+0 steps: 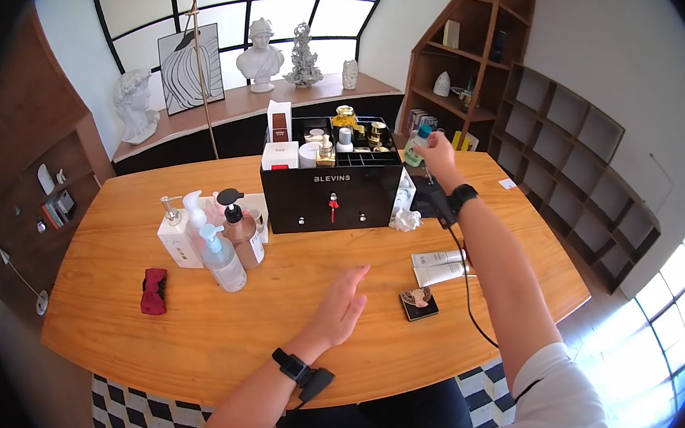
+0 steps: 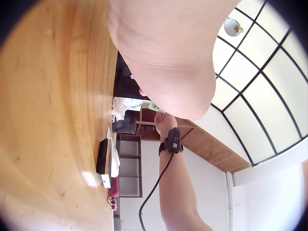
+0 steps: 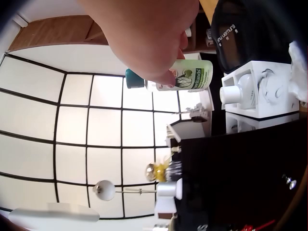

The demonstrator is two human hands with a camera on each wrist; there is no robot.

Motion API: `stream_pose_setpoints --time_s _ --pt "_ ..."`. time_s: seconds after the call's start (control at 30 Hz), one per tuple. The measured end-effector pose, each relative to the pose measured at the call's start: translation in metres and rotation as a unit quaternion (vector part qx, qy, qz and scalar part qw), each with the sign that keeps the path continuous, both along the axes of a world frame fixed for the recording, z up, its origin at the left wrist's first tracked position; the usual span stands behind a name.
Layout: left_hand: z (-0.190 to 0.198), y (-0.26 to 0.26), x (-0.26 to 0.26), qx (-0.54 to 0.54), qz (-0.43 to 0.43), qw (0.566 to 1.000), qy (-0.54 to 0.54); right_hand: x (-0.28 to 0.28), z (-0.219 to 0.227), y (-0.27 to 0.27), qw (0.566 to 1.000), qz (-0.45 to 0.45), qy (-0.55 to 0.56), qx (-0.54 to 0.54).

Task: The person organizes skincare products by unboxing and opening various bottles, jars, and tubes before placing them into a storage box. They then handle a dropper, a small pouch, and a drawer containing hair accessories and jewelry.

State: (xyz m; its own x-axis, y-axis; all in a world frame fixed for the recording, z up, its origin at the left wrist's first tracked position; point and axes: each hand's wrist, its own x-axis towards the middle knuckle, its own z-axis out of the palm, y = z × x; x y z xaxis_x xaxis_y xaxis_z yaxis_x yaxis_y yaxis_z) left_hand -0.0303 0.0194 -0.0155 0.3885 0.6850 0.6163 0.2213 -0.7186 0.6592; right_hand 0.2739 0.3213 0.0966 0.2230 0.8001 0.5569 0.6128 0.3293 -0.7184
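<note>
Wooden table [image 1: 116, 234] beneath, right grip [image 1: 440, 161] holds 1 bottle [image 3: 195, 75].

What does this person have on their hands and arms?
The left hand and right hand are bare. Each wrist has a black strap with a small black box and black cable; the right box carries a pale marking. A short, pale sleeve with a thin dark line shows on the right arm.

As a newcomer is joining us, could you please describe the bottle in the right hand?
On the wooden table stands a black organizer marked BLEVINS. At its right side, the right hand grips a small pale-green bottle. Its teal cap sets it apart from the white-capped bottle in the white holder nearby.
</note>
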Motion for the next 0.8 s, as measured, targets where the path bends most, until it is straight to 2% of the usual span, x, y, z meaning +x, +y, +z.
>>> stream_pose_setpoints --time_s 0.1,0.17,0.2,0.3,0.33,0.43,0.57,0.6,0.67,0.73,0.8 --pt "0.0 0.0 0.0 0.006 0.006 1.0 -0.004 -0.007 -0.024 0.031 0.999 -0.004 -0.025 -0.03" --pt "0.001 0.001 -0.002 0.009 0.01 1.0 -0.007 -0.018 -0.026 0.025 0.998 0.027 -0.035 -0.039" --pt "0.0 0.002 -0.003 0.01 0.01 1.0 -0.008 -0.022 -0.028 0.022 0.997 0.012 -0.072 -0.028" --pt "0.0 0.002 -0.004 0.009 0.01 1.0 -0.016 -0.023 -0.032 0.028 0.986 0.029 -0.146 -0.08" --pt "0.0 0.001 -0.003 0.008 0.009 1.0 -0.019 -0.026 -0.027 0.021 0.985 0.035 -0.133 -0.106" --pt "-0.003 0.004 -0.003 0.013 0.009 1.0 -0.018 -0.014 -0.033 0.04 0.97 0.103 -0.135 -0.172" --pt "0.0 0.001 -0.003 -0.012 0.014 0.999 -0.029 0.011 -0.01 0.028 0.979 0.056 -0.181 -0.071" --pt "0.003 -0.002 -0.002 -0.028 0.017 0.999 -0.034 0.025 -0.001 0.025 0.983 0.076 -0.16 -0.059" --pt "0.003 -0.001 -0.001 -0.026 0.031 0.999 -0.029 0.045 0.022 -0.001 0.985 0.102 -0.137 -0.024" --pt "-0.002 0.004 0.001 0.012 0.053 0.998 -0.008 0.043 0.047 -0.063 0.983 0.104 -0.146 -0.048" --pt "0.004 0.002 0.0 -0.02 0.045 0.999 0.014 0.051 0.039 -0.102 0.979 0.109 -0.159 -0.071"
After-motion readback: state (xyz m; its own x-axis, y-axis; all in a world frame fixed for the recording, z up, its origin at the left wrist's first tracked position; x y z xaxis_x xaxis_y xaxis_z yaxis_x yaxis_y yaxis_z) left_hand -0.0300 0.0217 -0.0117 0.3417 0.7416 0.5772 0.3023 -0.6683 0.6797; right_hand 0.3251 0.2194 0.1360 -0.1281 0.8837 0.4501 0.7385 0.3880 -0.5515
